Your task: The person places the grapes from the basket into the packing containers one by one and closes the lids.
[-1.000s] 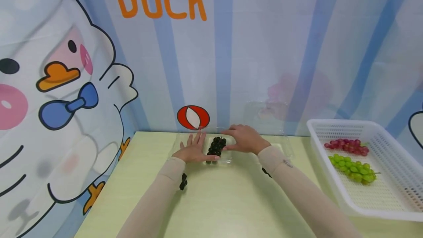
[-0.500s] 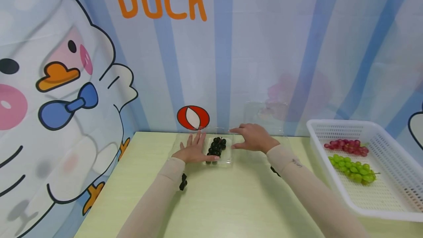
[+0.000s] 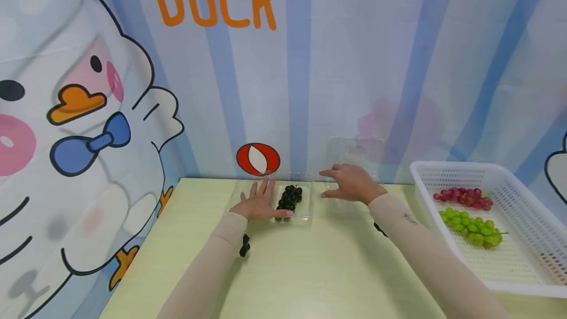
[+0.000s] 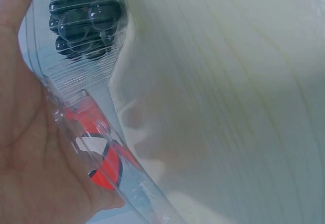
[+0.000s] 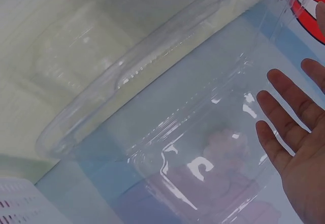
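A bunch of black grapes [image 3: 290, 198] lies in a clear plastic clamshell box [image 3: 306, 210] at the back of the table. My left hand [image 3: 257, 207], fingers spread and straight, rests at the box's left side, its thumb reaching across the grapes' near end. In the left wrist view the clear plastic [image 4: 76, 82] runs along the palm. To the right of that box my right hand [image 3: 354, 185] holds nothing, its fingers extended. Beside it a second clear clamshell box [image 5: 96, 94] stands with its lid [image 3: 354, 149] raised against the backdrop.
At the right a white plastic basket [image 3: 458, 164] contains a bunch of red grapes [image 3: 465, 198] and a bunch of green grapes [image 3: 474, 228]. A printed cloth backdrop [image 3: 305, 63] rises directly behind the table [image 3: 305, 270].
My right hand has moved off the box with the black grapes, away to the right, over the second box. The left hand has stayed in place.
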Motion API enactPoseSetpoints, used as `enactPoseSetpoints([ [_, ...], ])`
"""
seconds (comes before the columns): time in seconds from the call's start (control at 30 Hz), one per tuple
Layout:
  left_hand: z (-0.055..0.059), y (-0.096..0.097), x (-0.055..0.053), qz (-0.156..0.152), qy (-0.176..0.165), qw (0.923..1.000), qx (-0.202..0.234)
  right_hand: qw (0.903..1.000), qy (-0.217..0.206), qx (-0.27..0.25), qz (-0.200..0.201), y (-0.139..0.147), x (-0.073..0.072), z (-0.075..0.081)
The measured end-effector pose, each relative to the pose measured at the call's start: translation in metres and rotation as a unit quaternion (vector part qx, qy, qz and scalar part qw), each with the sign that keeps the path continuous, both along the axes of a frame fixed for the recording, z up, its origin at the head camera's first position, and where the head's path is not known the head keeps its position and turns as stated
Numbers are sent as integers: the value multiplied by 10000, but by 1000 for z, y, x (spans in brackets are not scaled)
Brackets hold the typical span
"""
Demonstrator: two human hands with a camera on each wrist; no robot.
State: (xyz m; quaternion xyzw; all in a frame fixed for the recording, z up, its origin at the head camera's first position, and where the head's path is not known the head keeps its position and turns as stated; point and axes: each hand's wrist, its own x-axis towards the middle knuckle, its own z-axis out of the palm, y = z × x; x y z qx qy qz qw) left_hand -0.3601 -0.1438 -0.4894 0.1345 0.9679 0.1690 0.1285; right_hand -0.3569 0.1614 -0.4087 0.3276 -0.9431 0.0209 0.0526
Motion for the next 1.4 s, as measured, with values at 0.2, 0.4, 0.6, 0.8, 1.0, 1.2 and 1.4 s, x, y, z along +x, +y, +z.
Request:
enactPoseSetpoints([
  [0.2,1,-1,4,-41,104,9998,133,9999,90,47,-84,14,0,1],
  [0.4,2,0,6,-85,145,9996,218,9998,131,-73,-122,28,-1,2],
  [0.6,15,2,16,-77,90,9999,105,9993,287,-39,-229,44,-1,6],
  [0.8,16,3,17,-75,167,9998,21,9991,261,-128,-325,59,2,11],
  [1.0,17,2,18,-45,156,9999,27,9988,226,-55,-439,71,1,16],
  [1.2,19,2,19,-17,122,9999,56,9973,287,-34,-678,81,2,19],
  [1.4,20,3,19,-12,162,9998,68,9950,359,-120,-928,93,1,19],
])
